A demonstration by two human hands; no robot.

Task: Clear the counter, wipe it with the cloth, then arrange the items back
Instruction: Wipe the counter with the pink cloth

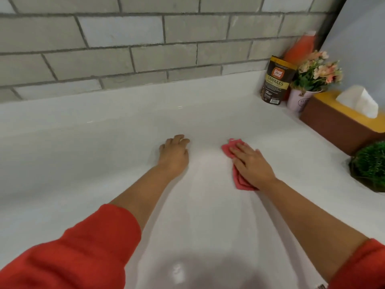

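Observation:
A pink cloth (228, 148) lies folded on the white counter (104, 155), a little right of centre. My right hand (251, 163) presses flat on the cloth with straight fingers, covering most of it. My left hand (174, 152) rests on the bare counter to the left of the cloth, fingers loosely bent and holding nothing. Grouped at the far right corner are a dark coffee granules pouch (276, 81), an orange bottle (300, 50) behind it, a pot of pink flowers (312, 78), a brown tissue box (337, 126) and a green grass plant (370, 163).
A grey tiled wall (125, 49) runs along the back of the counter. A pale blue wall (358, 49) closes the right side behind the grouped items.

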